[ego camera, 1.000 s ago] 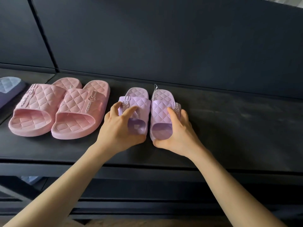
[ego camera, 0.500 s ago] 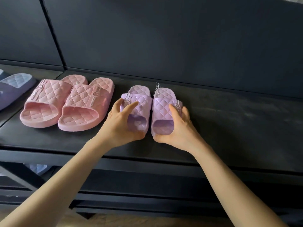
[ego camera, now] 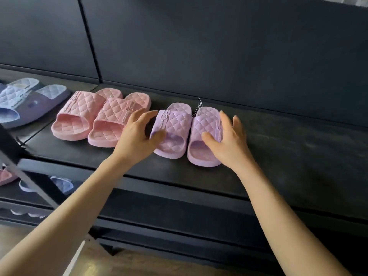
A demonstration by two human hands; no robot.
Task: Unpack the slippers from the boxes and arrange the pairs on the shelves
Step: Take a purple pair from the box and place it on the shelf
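Observation:
A small lilac quilted pair stands side by side on the black top shelf (ego camera: 288, 156), toes toward me. My left hand (ego camera: 133, 140) is at the left lilac slipper (ego camera: 173, 126): its thumb touches the strap's front corner and its fingers are spread and lifted off to the left. My right hand (ego camera: 229, 140) is at the right lilac slipper (ego camera: 207, 120), thumb resting on the strap and fingers straight along the outer side. A thin tag string sticks up between the two slippers.
Just left of the lilac pair sits a larger pink pair (ego camera: 79, 114), close to my left fingers. A blue pair (ego camera: 29, 100) lies further left on the adjoining shelf. More slippers (ego camera: 59, 184) show on a lower shelf at left. The dark back panel rises behind.
Both hands have loosened: the fingers that curled over the lilac slippers now lift and spread. The view has shifted, so the shelf contents sit further right and the blue pair shows more.

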